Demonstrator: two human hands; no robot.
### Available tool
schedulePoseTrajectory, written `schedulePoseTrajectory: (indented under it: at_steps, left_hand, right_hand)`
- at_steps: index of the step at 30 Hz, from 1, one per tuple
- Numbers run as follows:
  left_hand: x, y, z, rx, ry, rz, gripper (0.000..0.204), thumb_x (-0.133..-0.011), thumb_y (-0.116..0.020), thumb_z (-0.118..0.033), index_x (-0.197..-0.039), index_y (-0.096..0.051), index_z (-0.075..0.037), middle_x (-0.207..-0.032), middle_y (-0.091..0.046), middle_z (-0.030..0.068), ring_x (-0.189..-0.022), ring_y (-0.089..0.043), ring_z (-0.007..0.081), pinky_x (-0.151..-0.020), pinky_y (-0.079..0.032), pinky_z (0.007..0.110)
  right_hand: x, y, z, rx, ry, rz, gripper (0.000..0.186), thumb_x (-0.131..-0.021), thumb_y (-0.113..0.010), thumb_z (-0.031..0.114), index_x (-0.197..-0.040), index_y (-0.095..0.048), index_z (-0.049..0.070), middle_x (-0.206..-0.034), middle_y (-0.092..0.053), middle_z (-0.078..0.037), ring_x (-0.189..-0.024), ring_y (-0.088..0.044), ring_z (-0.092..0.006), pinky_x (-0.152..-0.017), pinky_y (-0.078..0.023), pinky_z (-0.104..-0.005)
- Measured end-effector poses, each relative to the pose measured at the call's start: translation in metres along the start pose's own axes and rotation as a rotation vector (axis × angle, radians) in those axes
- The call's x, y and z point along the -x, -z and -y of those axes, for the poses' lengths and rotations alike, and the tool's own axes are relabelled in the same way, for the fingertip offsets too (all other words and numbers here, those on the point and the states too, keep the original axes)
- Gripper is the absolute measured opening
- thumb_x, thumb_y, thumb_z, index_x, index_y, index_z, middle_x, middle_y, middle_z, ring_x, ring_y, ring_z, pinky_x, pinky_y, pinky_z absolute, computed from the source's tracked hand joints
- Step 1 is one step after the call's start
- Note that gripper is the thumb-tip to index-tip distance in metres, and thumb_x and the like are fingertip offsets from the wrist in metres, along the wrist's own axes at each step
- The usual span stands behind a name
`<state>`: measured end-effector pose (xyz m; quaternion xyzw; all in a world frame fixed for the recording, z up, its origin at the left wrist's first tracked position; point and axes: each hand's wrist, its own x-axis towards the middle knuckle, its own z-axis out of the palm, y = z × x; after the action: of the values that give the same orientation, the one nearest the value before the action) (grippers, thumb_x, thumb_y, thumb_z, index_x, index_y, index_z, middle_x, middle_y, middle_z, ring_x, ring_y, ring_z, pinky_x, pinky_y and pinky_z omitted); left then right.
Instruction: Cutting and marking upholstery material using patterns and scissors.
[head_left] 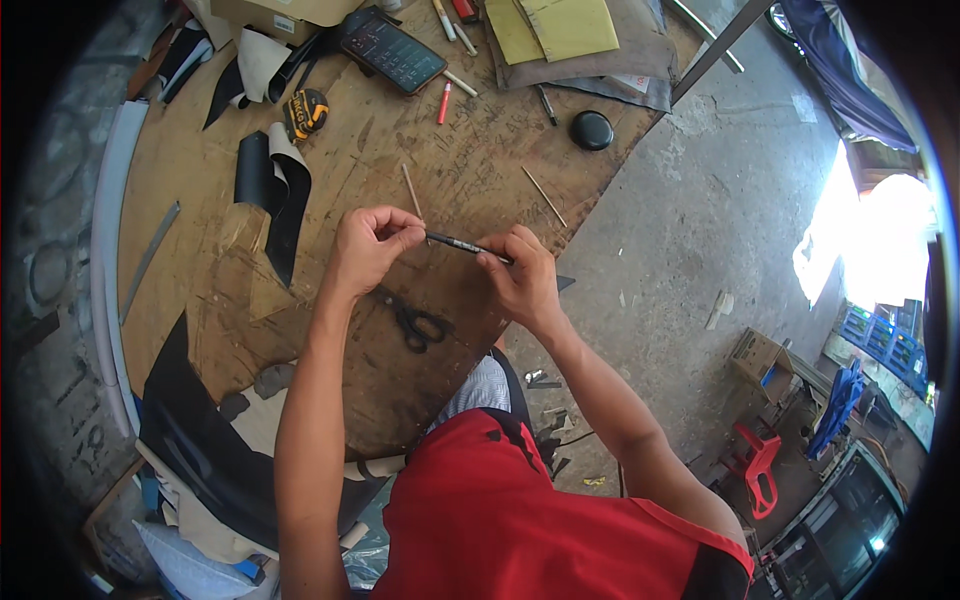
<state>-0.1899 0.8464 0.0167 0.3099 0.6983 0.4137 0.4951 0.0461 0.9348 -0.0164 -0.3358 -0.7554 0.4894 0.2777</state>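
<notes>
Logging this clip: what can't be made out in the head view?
All in the head view:
- Black pen: both ends, covered by fingers of the left hand and right hand.
- Scissors: blade tips, behind the left wrist.
- Phone: screen characters, too small.
- Cardboard box: cut off by the top edge.
</notes>
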Motion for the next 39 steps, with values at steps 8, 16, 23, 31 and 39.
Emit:
schedulePoseTrajectory:
  at_steps: [8,16,23,31,39]
  left_hand:
    - [0.039,-0.015,-0.004,0.169,-0.073,-0.096,0.011,-0.088,-0.077,0.003,-0.099,-0.077,0.002,-0.08,-0.072,0.0014,-0.067,-0.058,0.0054,-0.066,-0.045,0.016]
    - [0.071,-0.041,0.038,0.288,-0.105,-0.287,0.057,-0.086,-0.079,0.005,-0.139,-0.058,0.007,-0.118,-0.071,0.0146,-0.085,-0.062,0.0107,-0.081,-0.054,0.022]
    - [0.22,-0.036,0.11,0.182,-0.055,-0.497,0.052,-0.088,-0.077,0.002,-0.138,-0.062,0.003,-0.113,-0.073,0.0109,-0.081,-0.062,0.0101,-0.077,-0.053,0.023]
    - [0.379,-0.061,0.162,0.264,0.141,-1.104,0.032,-0.097,-0.072,-0.011,-0.127,-0.069,0.001,-0.102,-0.076,0.0092,-0.081,-0.065,0.0117,-0.076,-0.053,0.022]
    - [0.452,-0.062,0.195,0.277,0.279,-1.486,0.027,-0.1,-0.07,-0.018,-0.12,-0.073,0.0,-0.095,-0.075,0.007,-0.077,-0.064,0.0116,-0.072,-0.052,0.023]
  right_hand:
    - [0.022,0.004,0.014,-0.124,-0.163,0.06,0.009,-0.096,-0.066,0.006,-0.093,-0.072,0.0,-0.081,-0.062,-0.004,-0.069,-0.051,-0.016,-0.065,-0.04,-0.0268]
    - [-0.005,0.002,-0.002,0.209,-0.211,-0.202,0.021,-0.096,-0.071,0.023,-0.092,-0.078,0.003,-0.082,-0.07,-0.005,-0.072,-0.057,-0.0195,-0.071,-0.044,-0.0299]
    - [-0.044,-0.018,-0.022,0.768,0.004,-0.431,0.023,-0.092,-0.069,0.034,-0.095,-0.083,0.015,-0.09,-0.073,-0.004,-0.092,-0.06,-0.0263,-0.087,-0.042,-0.0433]
    - [-0.085,0.023,-0.076,1.142,-0.013,-0.507,0.024,-0.084,-0.068,0.036,-0.081,-0.083,0.018,-0.079,-0.072,-0.009,-0.071,-0.063,-0.0342,-0.064,-0.048,-0.052]
    - [-0.039,-0.031,-0.017,0.925,0.437,-0.49,0.017,-0.09,-0.068,0.024,-0.097,-0.08,0.013,-0.084,-0.072,-0.006,-0.072,-0.064,-0.0311,-0.066,-0.052,-0.0428]
